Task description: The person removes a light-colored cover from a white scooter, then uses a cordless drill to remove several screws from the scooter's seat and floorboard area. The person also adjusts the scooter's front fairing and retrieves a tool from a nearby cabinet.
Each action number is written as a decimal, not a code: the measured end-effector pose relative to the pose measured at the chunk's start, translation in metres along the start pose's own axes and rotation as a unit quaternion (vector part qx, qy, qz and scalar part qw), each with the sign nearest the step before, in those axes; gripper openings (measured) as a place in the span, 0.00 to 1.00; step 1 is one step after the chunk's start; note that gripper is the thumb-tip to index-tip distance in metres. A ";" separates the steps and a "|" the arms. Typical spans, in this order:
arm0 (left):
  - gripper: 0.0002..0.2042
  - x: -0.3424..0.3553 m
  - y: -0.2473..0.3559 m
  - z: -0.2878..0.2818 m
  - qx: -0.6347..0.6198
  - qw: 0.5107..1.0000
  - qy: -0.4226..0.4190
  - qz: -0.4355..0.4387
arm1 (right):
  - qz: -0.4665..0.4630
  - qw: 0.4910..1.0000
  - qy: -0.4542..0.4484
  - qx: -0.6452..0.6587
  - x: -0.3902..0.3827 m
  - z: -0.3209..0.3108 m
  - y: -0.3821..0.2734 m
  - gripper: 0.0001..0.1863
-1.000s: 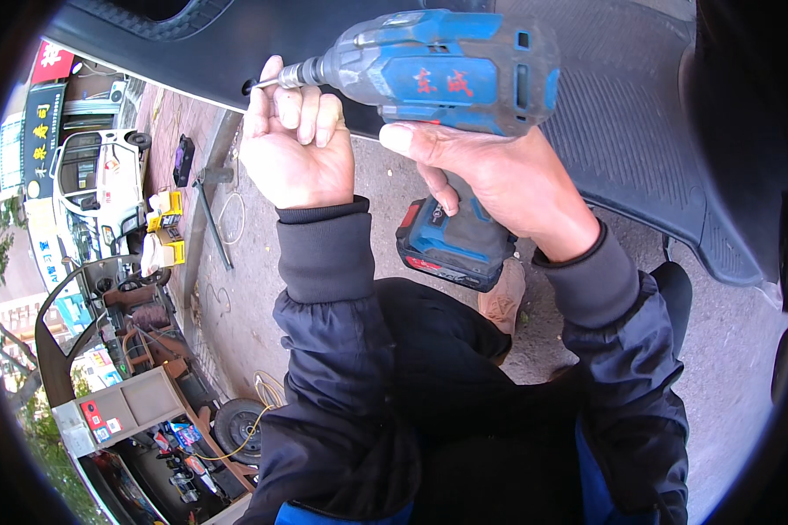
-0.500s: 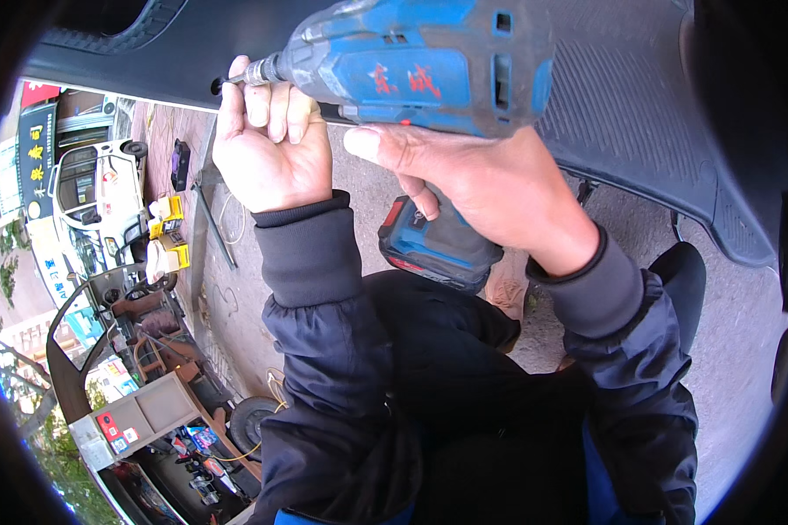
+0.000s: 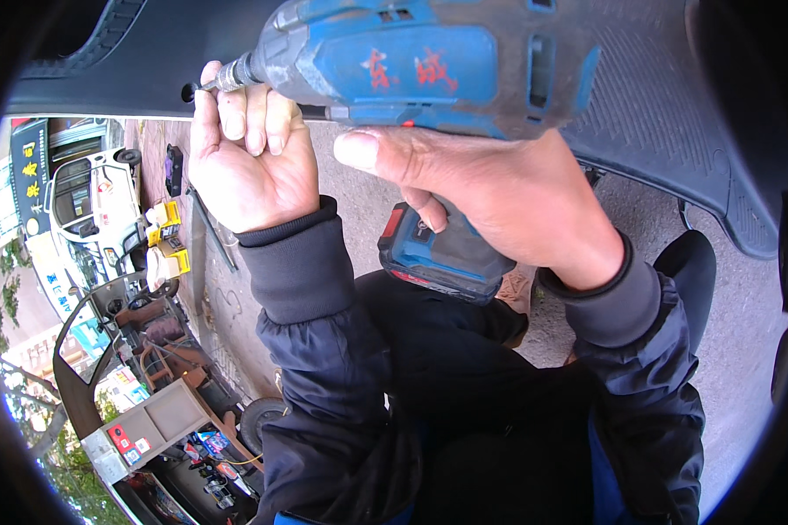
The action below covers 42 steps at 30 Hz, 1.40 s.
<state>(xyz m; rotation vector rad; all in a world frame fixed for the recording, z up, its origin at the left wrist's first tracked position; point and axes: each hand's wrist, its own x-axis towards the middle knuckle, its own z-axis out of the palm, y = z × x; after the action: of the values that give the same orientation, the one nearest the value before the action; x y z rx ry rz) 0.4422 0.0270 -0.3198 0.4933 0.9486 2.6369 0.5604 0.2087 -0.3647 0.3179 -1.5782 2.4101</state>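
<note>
My right hand point(image 3: 508, 188) is wrapped around the handle of a blue and grey cordless drill point(image 3: 411, 66). The drill lies sideways, its battery point(image 3: 446, 258) hanging below my fingers. My left hand point(image 3: 258, 171) is palm up at the front end, fingers curled by the drill's metal chuck point(image 3: 232, 75) and pinching around the bit. The bit's tip is at a dark round hole point(image 3: 189, 92) in a black panel point(image 3: 153, 74); my fingertips hide whether a screw is there.
A ribbed black footboard point(image 3: 665, 131) spreads at the upper right above the concrete ground point(image 3: 630, 210). To the left are an open rusty cargo cart point(image 3: 158, 420), a parked white vehicle point(image 3: 92, 201) and yellow and white containers point(image 3: 162, 223). A dark bar point(image 3: 210, 227) lies nearby.
The drill and both hands have shifted slightly left in view, and the panel's hole has shifted left with them. My hold on the drill looks the same.
</note>
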 end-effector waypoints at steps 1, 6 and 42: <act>0.14 0.000 0.000 0.000 0.001 1.000 0.008 0.002 | -0.009 1.000 0.002 -0.007 0.001 -0.001 0.000 0.16; 0.15 0.002 -0.001 0.000 -0.004 1.000 0.024 0.010 | -0.085 0.990 0.006 -0.115 0.008 -0.012 -0.007 0.15; 0.18 0.001 -0.011 0.010 -0.005 0.994 0.088 0.065 | 0.111 0.993 -0.029 0.042 0.002 -0.019 -0.020 0.14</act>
<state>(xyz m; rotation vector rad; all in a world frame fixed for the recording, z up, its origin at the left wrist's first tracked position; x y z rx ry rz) 0.4472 0.0404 -0.3196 0.3346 0.9849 2.8390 0.5639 0.2340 -0.3536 0.2403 -1.6160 2.6622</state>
